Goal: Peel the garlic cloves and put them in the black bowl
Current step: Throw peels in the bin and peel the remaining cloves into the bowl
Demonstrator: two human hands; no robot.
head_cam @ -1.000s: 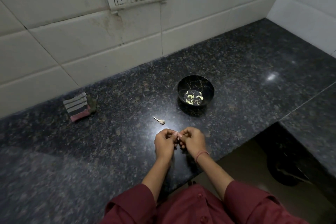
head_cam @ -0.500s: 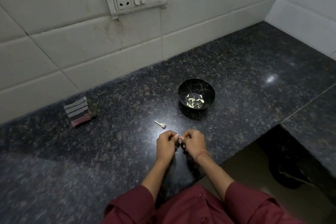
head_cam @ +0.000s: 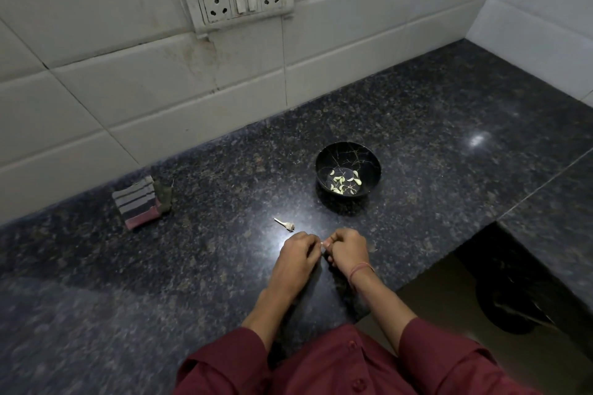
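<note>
A black bowl (head_cam: pixel 348 157) stands on the dark granite counter (head_cam: pixel 160 266) and holds several pale peeled garlic cloves (head_cam: pixel 345 182). Just in front of it, near the counter's front edge, my left hand (head_cam: pixel 296 258) and my right hand (head_cam: pixel 348 250) are pressed together, fingers curled. Between their fingertips they pinch a small garlic clove (head_cam: pixel 324 244), mostly hidden, with only a pale tip showing. A dry garlic stem with its root end (head_cam: pixel 285 224) lies on the counter just beyond my left hand.
A striped scrub pad (head_cam: pixel 139 203) lies at the left by the tiled wall. A socket panel (head_cam: pixel 239 3) is mounted on the wall above. The counter steps down to a dark gap (head_cam: pixel 500 282) at the right front.
Both hands stay together on the clove, with only small finger movement. The view has tilted slightly, so the bowl and hands sit a little lower in frame.
</note>
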